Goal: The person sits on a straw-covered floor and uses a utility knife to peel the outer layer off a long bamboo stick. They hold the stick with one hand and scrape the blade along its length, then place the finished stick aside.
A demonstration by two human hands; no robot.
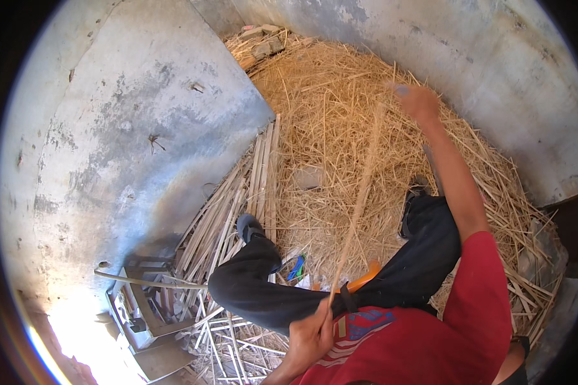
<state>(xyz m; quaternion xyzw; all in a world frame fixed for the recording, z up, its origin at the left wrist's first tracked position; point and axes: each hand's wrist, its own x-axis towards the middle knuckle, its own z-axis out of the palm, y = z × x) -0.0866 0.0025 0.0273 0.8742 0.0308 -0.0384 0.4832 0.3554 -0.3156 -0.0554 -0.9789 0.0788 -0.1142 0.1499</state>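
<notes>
My left hand (309, 339) is closed near my lap, gripping the lower end of a long thin straw-coloured strip (355, 221). The strip rises over my legs toward the far side, and its upper part is smeared by motion. My right arm stretches far out to the right. At its end my right hand (419, 102) looks closed, with blurred fingers and a small greyish patch at their tips. What it holds, if anything, I cannot make out. Beside the right forearm stands a narrow grey flat piece (433, 168).
Shavings (340, 83) cover the floor ahead. Long split strips (260, 173) lie left of my bent legs, by a worn wall (154, 96). A box-like frame (144, 308) stands lower left, near a curved stick (148, 281). An orange piece (365, 277) lies at my lap.
</notes>
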